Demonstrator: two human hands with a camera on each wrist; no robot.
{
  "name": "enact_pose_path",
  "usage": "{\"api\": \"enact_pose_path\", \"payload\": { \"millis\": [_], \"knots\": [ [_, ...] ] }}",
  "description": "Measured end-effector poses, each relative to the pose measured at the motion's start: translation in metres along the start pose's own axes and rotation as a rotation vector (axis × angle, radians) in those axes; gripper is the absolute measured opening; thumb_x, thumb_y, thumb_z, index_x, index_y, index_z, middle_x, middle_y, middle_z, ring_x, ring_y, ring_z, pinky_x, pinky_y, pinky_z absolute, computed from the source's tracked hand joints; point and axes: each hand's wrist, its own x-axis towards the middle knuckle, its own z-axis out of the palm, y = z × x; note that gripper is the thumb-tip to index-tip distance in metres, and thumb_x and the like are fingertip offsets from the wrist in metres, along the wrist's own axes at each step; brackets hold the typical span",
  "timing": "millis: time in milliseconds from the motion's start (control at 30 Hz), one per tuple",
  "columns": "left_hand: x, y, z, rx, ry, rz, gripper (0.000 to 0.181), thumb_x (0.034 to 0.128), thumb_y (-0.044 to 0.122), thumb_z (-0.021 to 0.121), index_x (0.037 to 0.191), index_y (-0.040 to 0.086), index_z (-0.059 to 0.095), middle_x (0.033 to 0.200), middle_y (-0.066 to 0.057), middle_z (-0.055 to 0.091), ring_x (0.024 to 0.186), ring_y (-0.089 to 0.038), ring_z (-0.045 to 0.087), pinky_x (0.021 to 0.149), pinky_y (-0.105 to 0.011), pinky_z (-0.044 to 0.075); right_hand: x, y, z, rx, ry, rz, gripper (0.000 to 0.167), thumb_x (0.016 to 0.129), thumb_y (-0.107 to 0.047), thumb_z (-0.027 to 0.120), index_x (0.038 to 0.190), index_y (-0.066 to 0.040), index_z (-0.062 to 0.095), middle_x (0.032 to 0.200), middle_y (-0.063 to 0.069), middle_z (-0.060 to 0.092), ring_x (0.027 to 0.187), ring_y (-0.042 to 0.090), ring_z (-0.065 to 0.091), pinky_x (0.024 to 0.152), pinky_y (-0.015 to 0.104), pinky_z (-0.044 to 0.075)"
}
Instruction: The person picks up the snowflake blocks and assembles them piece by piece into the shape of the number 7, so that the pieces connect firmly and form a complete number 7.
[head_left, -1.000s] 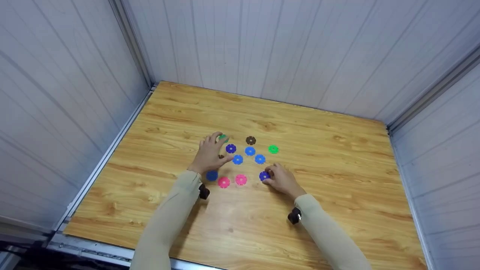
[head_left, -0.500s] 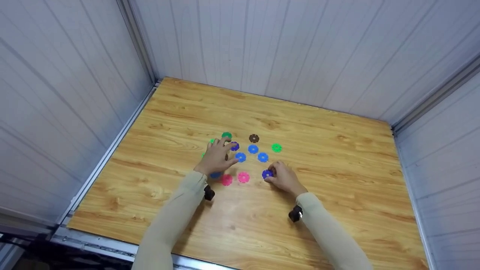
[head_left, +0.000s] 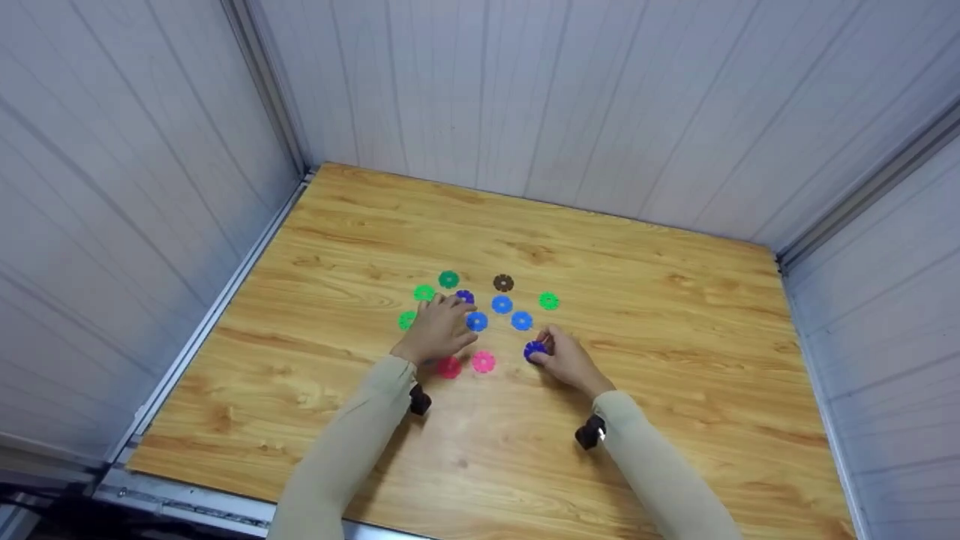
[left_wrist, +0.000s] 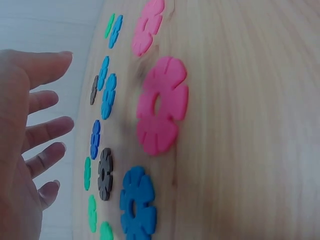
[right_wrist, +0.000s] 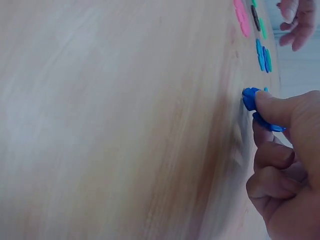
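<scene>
While dark blue disc (head_left: 529, 350) is pinched in fingers of right hand (head_left: 571, 364) near middle of desk (head_left: 675, 315), left hand (head_left: 435, 328) is held above brown disc (left_wrist: 108, 175), fingers relaxed, nothing gripped. Pinched disc round, no long axis. Nearest light blue disc (head_left: 522, 327) seen toward far edge, nearer right hand; pink disc (head_left: 484, 355) toward left edge, nearer left hand.

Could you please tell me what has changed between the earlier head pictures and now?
The left hand has drawn back and slightly right, holding nothing, uncovering the dark green disc and two bright green discs beside it. The right hand still pinches one dark blue disc. The pink discs and far brown disc stayed put.
</scene>
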Motion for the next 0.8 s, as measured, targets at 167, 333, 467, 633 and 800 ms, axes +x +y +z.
{"api": "enact_pose_path", "payload": {
  "millis": [167,333,467,633,800],
  "knots": [
    [0.0,0.004,0.004,-0.024,-0.003,0.009,0.045,0.0907,0.033,0.072,0.129,0.01,0.065,0.129,-0.011,0.06,0.117,-0.035,0.049,0.096,-0.055,0.033,0.0,0.002,-0.004,0.095,0.009,0.066,0.023,0.092,-0.01,0.071,0.108,-0.007,0.055,0.09,0.005,0.06,0.078,0.017,0.056,0.065,0.029,0.046],
    [0.002,0.009,0.008,-0.005,-0.028,0.022,0.047,0.0878,0.033,0.076,0.128,0.011,0.066,0.127,-0.008,0.063,0.12,-0.034,0.053,0.102,-0.061,0.032,-0.001,0.001,-0.008,0.163,0.01,0.101,0.024,0.094,-0.009,0.069,0.113,-0.004,0.055,0.085,0.006,0.06,0.065,0.015,0.056,0.053,0.024,0.044],
    [0.003,0.011,0.012,0.008,-0.038,0.068,0.053,0.0844,0.036,0.079,0.128,0.01,0.065,0.117,-0.007,0.066,0.107,-0.028,0.058,0.09,-0.054,0.041,-0.001,0.001,-0.008,0.226,0.023,0.108,0.023,0.094,-0.006,0.068,0.113,-0.002,0.054,0.082,0.007,0.063,0.066,0.016,0.06,0.054,0.023,0.045],
    [0.001,0.013,0.017,0.019,-0.04,0.085,0.048,0.0827,0.04,0.08,0.118,0.01,0.069,0.109,-0.005,0.065,0.1,-0.025,0.058,0.085,-0.051,0.043,-0.001,0.0,-0.008,0.346,0.045,0.091,0.022,0.095,-0.001,0.065,0.114,0.002,0.053,0.083,0.01,0.066,0.071,0.024,0.065,0.055,0.023,0.047],
    [0.0,0.014,0.023,0.033,-0.051,0.093,0.041,0.0848,0.041,0.078,0.111,0.01,0.07,0.104,-0.003,0.062,0.096,-0.022,0.056,0.085,-0.048,0.042,-0.003,-0.003,-0.011,0.407,0.101,0.066,0.02,0.094,0.001,0.065,0.111,0.004,0.054,0.08,0.008,0.066,0.069,0.026,0.063,0.053,0.022,0.046]
  ]
}}
